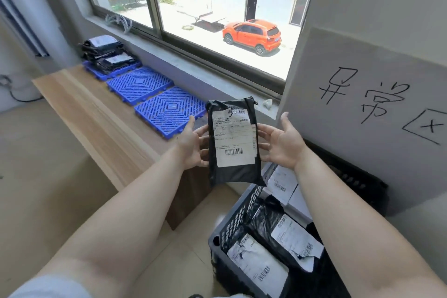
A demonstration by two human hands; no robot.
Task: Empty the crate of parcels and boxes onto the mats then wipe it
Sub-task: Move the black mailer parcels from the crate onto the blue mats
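Status, left to right: far-left mat (pixel 93 69) on the tabletop (pixel 79 106) already carries a stack of dark parcels (pixel 106 54), so some unloading is done. Middle mat (pixel 139 84) and near mat (pixel 169 111) are bare, plenty of room left.

Centre: one black parcel (pixel 233 145) with a white shipping label is held up in the air, between the near mat and the crate (pixel 232 232), not yet over a mat. Left hand (pixel 191 147) supports it from the left edge, fingers behind it; right hand (pixel 280 143) is on the right edge, fingers also behind, thumb raised. Both grips look like fairly straight fingers cradling the parcel, not a tight clamp; exact finger contact behind the parcel is hidden.

Right: the crate sits on the floor below the wall with handwritten characters. It still holds several items: at least two black parcels with labels and white boxes or parcels at the far end. Depth underneath can't be seen.

Judgement: early-to-mid unloading. Left: place this parcel, clear the rest, then wipe. No cloth in view.
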